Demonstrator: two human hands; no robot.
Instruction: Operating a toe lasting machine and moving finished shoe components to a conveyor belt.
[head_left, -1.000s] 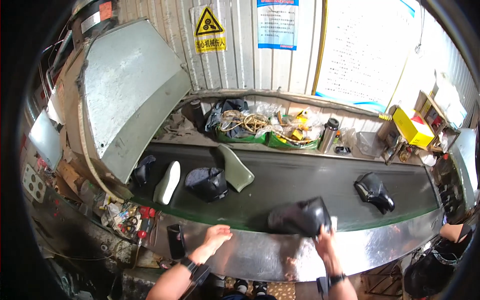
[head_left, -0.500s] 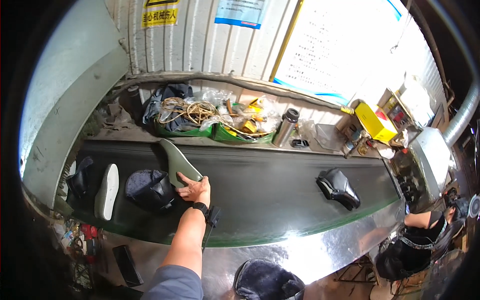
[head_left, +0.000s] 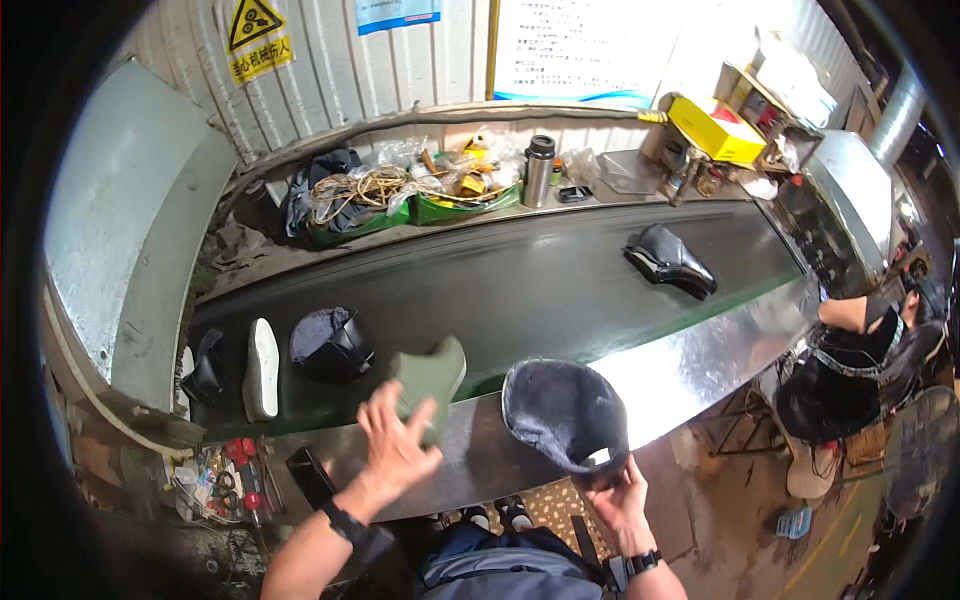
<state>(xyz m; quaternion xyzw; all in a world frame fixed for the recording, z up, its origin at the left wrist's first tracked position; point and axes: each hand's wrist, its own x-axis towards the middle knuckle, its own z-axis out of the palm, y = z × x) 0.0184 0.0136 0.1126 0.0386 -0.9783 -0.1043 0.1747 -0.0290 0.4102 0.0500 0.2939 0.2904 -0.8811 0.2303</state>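
My left hand (head_left: 398, 445) grips a green shoe last (head_left: 432, 380) by its lower end, tilted over the belt's near edge; the last is slightly blurred. My right hand (head_left: 617, 500) holds a dark, fleece-lined boot upper (head_left: 565, 415) from below, its wide opening turned up and the grey lining showing. To the left on the black conveyor belt (head_left: 480, 290) sit another lined black boot upper (head_left: 332, 343), a white sole (head_left: 262, 370) and a dark shoe piece (head_left: 206, 366). Farther right on the belt lies a black shoe upper with a pale underside (head_left: 670, 260).
Along the back ledge stand green-edged bins (head_left: 465, 205) of rope and plastic, a steel flask (head_left: 539, 172) and a yellow box (head_left: 715, 130). A phone (head_left: 312, 475) and small tools (head_left: 245, 470) lie near left. Another person (head_left: 865, 370) sits at right.
My left hand has brought the green last off the belt toward me and turned it. My right hand has come into view, holding the lined boot upper, which is now higher. The view has shifted.
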